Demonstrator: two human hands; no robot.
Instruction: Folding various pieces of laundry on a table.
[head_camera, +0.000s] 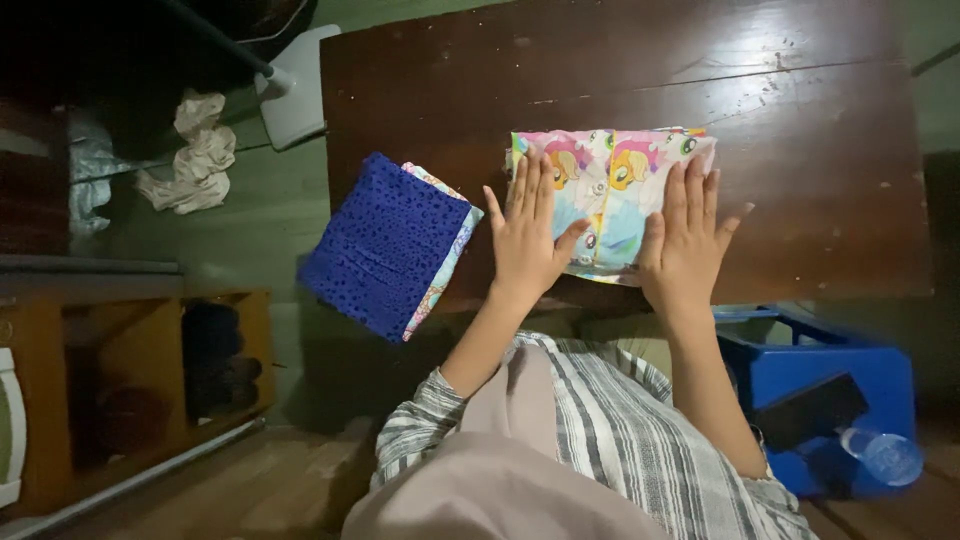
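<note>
Dark wooden table (800, 150), folded cartoon-print cloth (610, 190), left hand (527, 235), right hand (685, 245) pressed flat, open

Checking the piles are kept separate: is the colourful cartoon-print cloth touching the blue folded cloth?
Apart. The head view shows bare dark table between the cartoon-print cloth and the blue folded cloth, with the left hand over that gap.

Folded cartoon-print cloth (610, 195), flat on table edge
</note>
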